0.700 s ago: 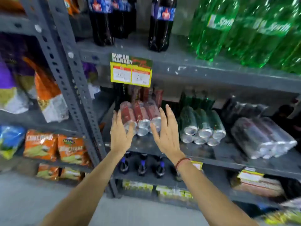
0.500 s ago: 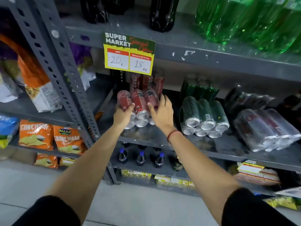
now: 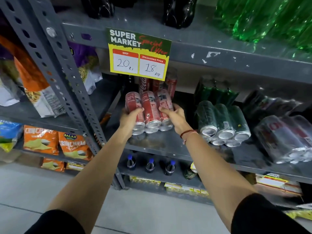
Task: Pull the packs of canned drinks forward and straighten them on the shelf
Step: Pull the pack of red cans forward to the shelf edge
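Note:
A shrink-wrapped pack of red cans (image 3: 150,109) lies on its side on the grey metal shelf (image 3: 168,149), can ends facing me. My left hand (image 3: 130,118) grips its left side and my right hand (image 3: 175,118) grips its right side. Behind it stand more red cans (image 3: 170,85), partly hidden by the price sign. To the right lies a pack of green cans (image 3: 222,120), also on its side. Further right a pack of dark cans (image 3: 285,137) lies at an angle and looks blurred.
A yellow and green price sign (image 3: 138,53) hangs from the shelf above. Dark and green bottles (image 3: 263,17) stand on that upper shelf. A perforated steel upright (image 3: 67,78) runs at the left, with snack bags (image 3: 55,144) beyond. Small bottles (image 3: 150,164) stand on the shelf below.
Both hands went from open in front of the red pack to closed on its two sides. The view has moved closer to the shelf.

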